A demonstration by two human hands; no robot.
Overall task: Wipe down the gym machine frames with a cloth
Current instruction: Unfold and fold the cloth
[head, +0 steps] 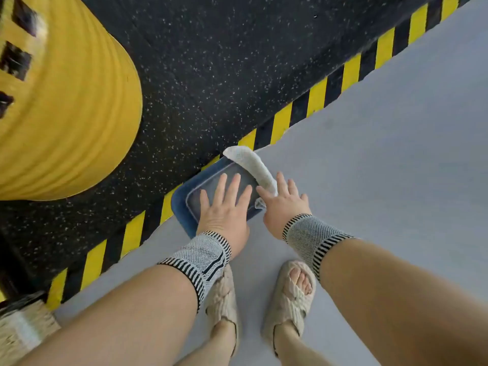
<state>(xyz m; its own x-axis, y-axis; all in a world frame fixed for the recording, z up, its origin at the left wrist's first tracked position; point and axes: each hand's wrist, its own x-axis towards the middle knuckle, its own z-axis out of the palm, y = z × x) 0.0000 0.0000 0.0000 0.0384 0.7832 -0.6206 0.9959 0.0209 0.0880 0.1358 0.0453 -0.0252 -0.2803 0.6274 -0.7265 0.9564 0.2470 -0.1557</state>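
Two sandals (287, 299) below tray (182, 199); yellow drum (66, 101) left.

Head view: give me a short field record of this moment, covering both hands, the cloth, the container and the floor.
left hand: left hand flat, fingers straight, on the lid of the blue container
right hand: right hand open, fingers spread, touching the near end of the cloth
cloth: white, rolled, lying along the container's right edge
container: on the grey floor, beside the yellow-black stripe
nearby: yellow ribbed cylinder at upper left
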